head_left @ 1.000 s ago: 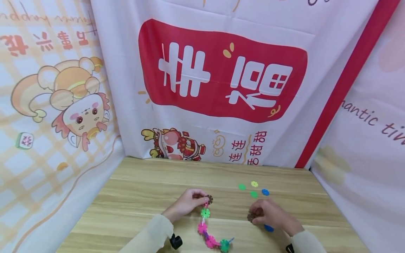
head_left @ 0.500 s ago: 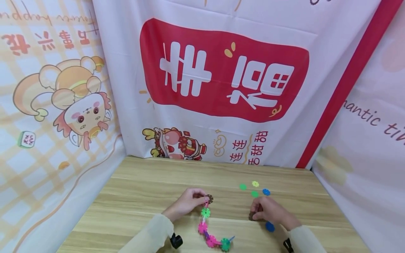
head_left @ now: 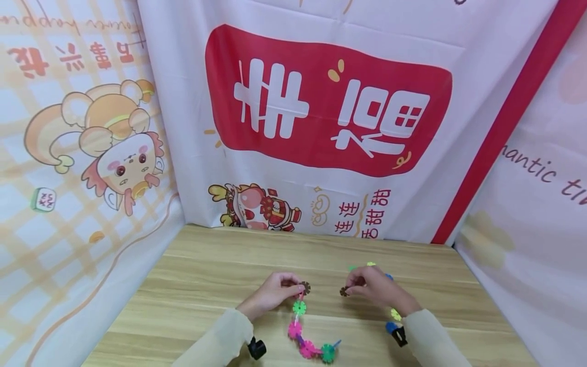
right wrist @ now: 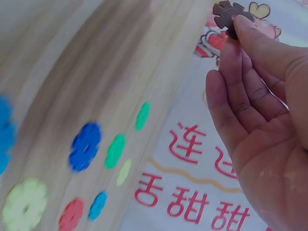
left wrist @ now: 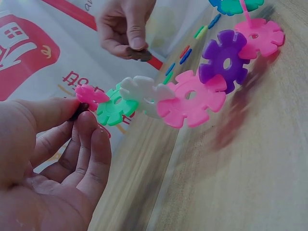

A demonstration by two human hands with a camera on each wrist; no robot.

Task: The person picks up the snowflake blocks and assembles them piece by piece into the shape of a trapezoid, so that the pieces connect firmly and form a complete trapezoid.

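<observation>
- Left wrist view: left hand (left wrist: 48, 178) at left, thumb and fingertips pinching the dark end disc (left wrist: 78, 111) of a disc chain (left wrist: 207, 101); other fingers loosely bent. Chain runs to upper right; its shadow lies apart on the wood, so this stretch seems raised. End grip probably steadies the chain.
- Right wrist view: right hand (right wrist: 274, 132) at right pinches a loose brown disc (right wrist: 226, 14) near its edge, upper right; likely keeps the slots uncovered. Lower left, blurred: blue disc (right wrist: 79, 153), red disc (right wrist: 71, 216), pale yellow disc (right wrist: 25, 192), others; spread apart, perhaps for easy picking.
- Head view: both hands low in frame, held discs apart but level, presumably for working between them. Chain curves to bottom centre.
- Head view, surface and room: wood-grain table (head_left: 220, 265) across the bottom; printed sheet (head_left: 321, 168) behind, red panel upper centre, lettering sideways; more printed cloth left and right.
</observation>
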